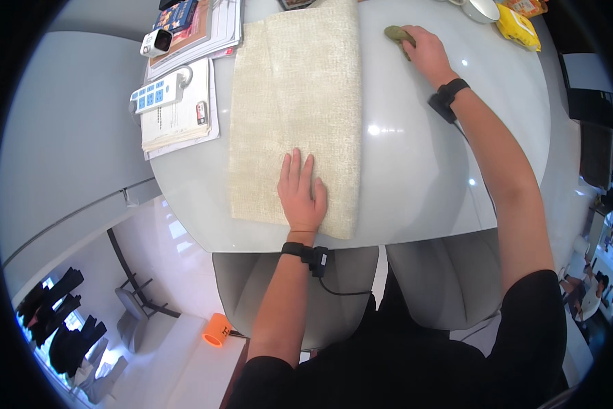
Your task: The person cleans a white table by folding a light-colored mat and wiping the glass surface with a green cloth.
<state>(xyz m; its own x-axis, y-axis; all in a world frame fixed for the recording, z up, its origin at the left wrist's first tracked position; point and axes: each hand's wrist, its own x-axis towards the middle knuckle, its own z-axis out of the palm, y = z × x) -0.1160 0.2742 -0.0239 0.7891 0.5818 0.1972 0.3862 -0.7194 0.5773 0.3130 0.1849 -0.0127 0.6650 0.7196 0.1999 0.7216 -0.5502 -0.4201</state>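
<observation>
My left hand [302, 198] lies flat with its fingers apart on a folded beige woven cloth [296, 102], near the cloth's front end. The cloth stretches lengthwise across the white glossy table [422, 170]. Reaching to the far right, my right hand [426, 54] is closed on an olive-green cleaning cloth [396, 34], which is bunched up and pressed to the tabletop. Part of that green cloth is hidden under my fingers. Each wrist wears a black band with a small box and a cable.
Left of the beige cloth lie stacked papers [177, 116], a white power strip [158, 93] and a small white camera [156, 43]. At the far right are a yellow packet [518, 27] and a white bowl [482, 9]. Two grey chairs [443, 279] stand at the near edge.
</observation>
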